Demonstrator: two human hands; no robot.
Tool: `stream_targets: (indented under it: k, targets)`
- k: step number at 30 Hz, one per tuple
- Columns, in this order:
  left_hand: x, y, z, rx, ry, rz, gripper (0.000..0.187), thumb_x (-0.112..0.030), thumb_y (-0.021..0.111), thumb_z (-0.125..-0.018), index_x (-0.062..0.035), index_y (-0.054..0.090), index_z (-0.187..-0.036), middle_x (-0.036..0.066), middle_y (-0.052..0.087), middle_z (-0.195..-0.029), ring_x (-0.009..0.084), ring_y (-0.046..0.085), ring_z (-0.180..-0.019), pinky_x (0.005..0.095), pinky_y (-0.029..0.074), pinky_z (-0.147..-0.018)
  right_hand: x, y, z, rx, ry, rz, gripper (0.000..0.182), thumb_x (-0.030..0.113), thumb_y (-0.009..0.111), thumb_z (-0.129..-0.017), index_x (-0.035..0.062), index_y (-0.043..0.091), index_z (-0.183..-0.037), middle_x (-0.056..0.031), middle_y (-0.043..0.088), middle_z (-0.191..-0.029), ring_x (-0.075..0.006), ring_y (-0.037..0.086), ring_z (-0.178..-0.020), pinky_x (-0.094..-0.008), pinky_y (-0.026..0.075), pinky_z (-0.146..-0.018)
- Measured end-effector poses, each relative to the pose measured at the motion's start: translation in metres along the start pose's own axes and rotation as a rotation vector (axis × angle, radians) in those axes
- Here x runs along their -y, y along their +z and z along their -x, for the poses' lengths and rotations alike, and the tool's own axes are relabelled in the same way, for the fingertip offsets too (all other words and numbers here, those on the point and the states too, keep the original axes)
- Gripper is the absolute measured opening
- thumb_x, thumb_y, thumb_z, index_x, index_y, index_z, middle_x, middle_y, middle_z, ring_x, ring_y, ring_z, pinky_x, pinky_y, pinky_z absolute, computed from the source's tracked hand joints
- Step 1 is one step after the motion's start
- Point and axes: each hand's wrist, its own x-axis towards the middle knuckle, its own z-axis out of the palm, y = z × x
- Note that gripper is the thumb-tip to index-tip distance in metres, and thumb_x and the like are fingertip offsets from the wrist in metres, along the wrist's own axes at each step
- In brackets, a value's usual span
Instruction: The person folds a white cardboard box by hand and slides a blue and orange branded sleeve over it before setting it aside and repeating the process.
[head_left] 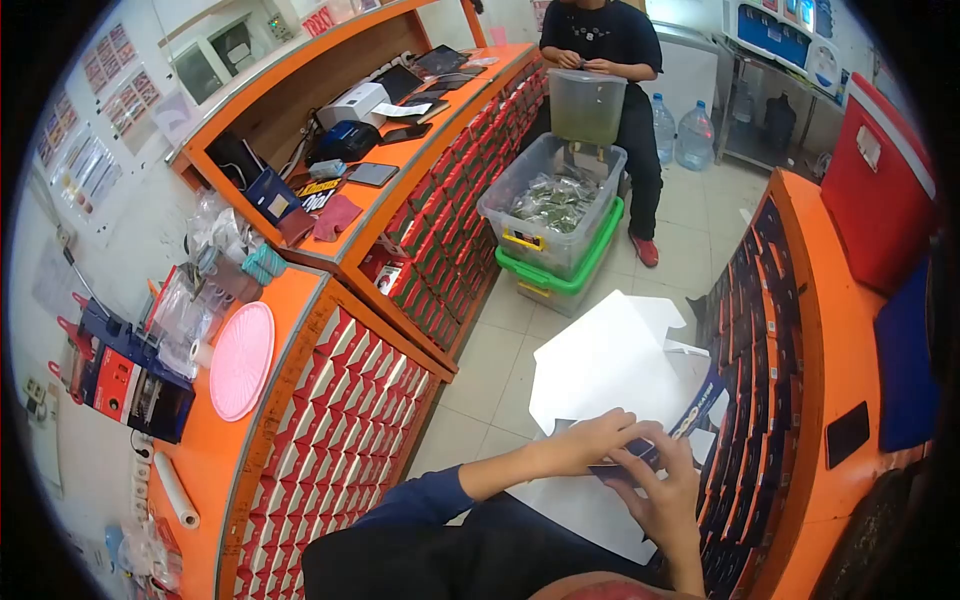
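Low in front of me, an unfolded carton [590, 365] shows its white inside, with a dark blue printed panel along its right edge. My left hand [590, 440] reaches in from the left in a navy sleeve, its fingers closed on the dark blue part of the carton. My right hand [660, 485] pinches the same part from the right, thumb and fingers curled toward the left hand. The fingertips of both hands meet closely there. Another white sheet [590, 515] lies beneath the hands, partly covered by them.
Orange counters [225, 450] with stacked red-and-white boxes run along the left. Dark boxes [745, 400] fill the right counter's front; a phone [848, 435] and red cooler [880, 185] rest on top. Ahead, a clear bin [490, 205] holds bagged greens beside a seated person [600, 50].
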Motion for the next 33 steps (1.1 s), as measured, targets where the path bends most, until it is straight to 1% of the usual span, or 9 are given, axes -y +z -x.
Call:
stream_targets:
  k: [3, 7, 17, 23, 27, 28, 31, 32, 33]
  targets:
    - [-0.003, -0.021, -0.004, 0.175, -0.152, 0.281, 0.042, 0.002, 0.062, -0.080, -0.0016, 0.056, -0.121, 0.016, 0.062, -0.095, 0.0311, 0.064, -0.088, 0.0376, 0.051, -0.076, -0.007, -0.002, 0.004, -0.059, -0.035, 0.068, 0.043, 0.008, 0.081, -0.065, 0.0147, 0.072, -0.106, -0.0078, 0.057, -0.098, -0.0246, 0.053, -0.077, -0.0358, 0.046, -0.063]
    - [-0.015, -0.032, -0.004, -0.047, -0.263, 0.392, 0.018, -0.006, 0.063, -0.088, -0.0016, 0.069, -0.105, 0.013, 0.070, -0.084, 0.0251, 0.069, -0.074, 0.0330, 0.052, -0.069, -0.003, -0.018, 0.003, -0.411, 0.275, -0.092, 0.052, -0.006, 0.079, -0.064, 0.0094, 0.071, -0.113, -0.0070, 0.049, -0.085, -0.0176, 0.049, -0.068, -0.0286, 0.041, -0.059]
    - [-0.019, -0.032, -0.002, 0.138, -0.066, 0.134, 0.026, -0.004, 0.065, -0.088, -0.0009, 0.064, -0.114, 0.013, 0.068, -0.100, 0.0238, 0.070, -0.085, 0.0313, 0.057, -0.069, -0.015, -0.022, 0.000, -0.030, 0.130, -0.084, 0.062, -0.007, 0.073, -0.070, 0.0172, 0.065, -0.127, -0.0059, 0.048, -0.092, -0.0152, 0.044, -0.063, -0.0304, 0.043, -0.055]
    - [-0.039, -0.030, -0.010, -0.297, -0.313, 0.944, 0.032, 0.000, 0.061, -0.093, 0.0055, 0.053, -0.124, 0.008, 0.054, -0.122, 0.0123, 0.064, -0.096, 0.0248, 0.057, -0.073, -0.048, 0.017, 0.024, -0.302, -0.502, 0.061, 0.032, 0.005, 0.074, -0.076, 0.0164, 0.067, -0.105, 0.0043, 0.039, -0.062, -0.0145, 0.043, -0.057, -0.0321, 0.035, -0.055]
    - [-0.064, -0.001, -0.014, -0.405, -0.391, 0.990, 0.033, 0.002, 0.060, -0.093, 0.0042, 0.053, -0.126, 0.009, 0.051, -0.124, 0.0120, 0.063, -0.097, 0.0242, 0.056, -0.073, -0.031, 0.012, 0.007, -0.325, -0.257, 0.179, 0.075, 0.004, 0.083, -0.066, 0.0114, 0.040, -0.127, -0.0021, 0.049, -0.069, -0.0239, 0.049, -0.067, -0.0455, 0.039, -0.068]
    - [-0.062, 0.005, -0.014, -0.434, -0.327, 0.878, 0.034, 0.002, 0.060, -0.092, 0.0029, 0.053, -0.126, 0.010, 0.051, -0.123, 0.0125, 0.063, -0.096, 0.0242, 0.055, -0.071, -0.033, 0.008, 0.005, -0.292, -0.276, 0.205, 0.104, -0.001, 0.081, -0.068, 0.0101, 0.016, -0.148, -0.0030, 0.050, -0.069, -0.0217, 0.050, -0.069, -0.0410, 0.042, -0.074]
    - [-0.026, 0.024, 0.003, -0.373, -0.265, 0.693, 0.039, -0.001, 0.063, -0.088, -0.0019, 0.055, -0.127, 0.014, 0.050, -0.124, 0.0217, 0.063, -0.100, 0.0318, 0.053, -0.080, -0.033, 0.002, 0.022, -0.181, -0.018, -0.297, 0.123, -0.004, 0.077, -0.072, 0.0184, -0.011, -0.154, -0.0067, 0.058, -0.076, -0.0207, 0.055, -0.077, -0.0328, 0.044, -0.075]
    - [-0.009, 0.033, 0.011, -0.257, -0.088, 0.418, 0.040, -0.004, 0.064, -0.087, -0.0029, 0.056, -0.126, 0.014, 0.051, -0.125, 0.0262, 0.060, -0.105, 0.0358, 0.050, -0.086, -0.035, -0.004, 0.023, -0.156, -0.001, -0.402, 0.131, -0.008, 0.073, -0.075, 0.0154, -0.034, -0.146, -0.0056, 0.059, -0.077, -0.0183, 0.054, -0.078, -0.0294, 0.045, -0.075]
    - [-0.005, 0.034, 0.012, -0.138, 0.085, 0.142, 0.041, -0.006, 0.065, -0.086, -0.0039, 0.057, -0.126, 0.015, 0.051, -0.126, 0.0306, 0.057, -0.111, 0.0399, 0.046, -0.093, -0.032, -0.007, 0.023, -0.155, 0.000, -0.401, 0.131, -0.008, 0.073, -0.075, 0.0154, -0.034, -0.146, -0.0056, 0.059, -0.077, -0.0183, 0.054, -0.078, -0.0294, 0.045, -0.075]
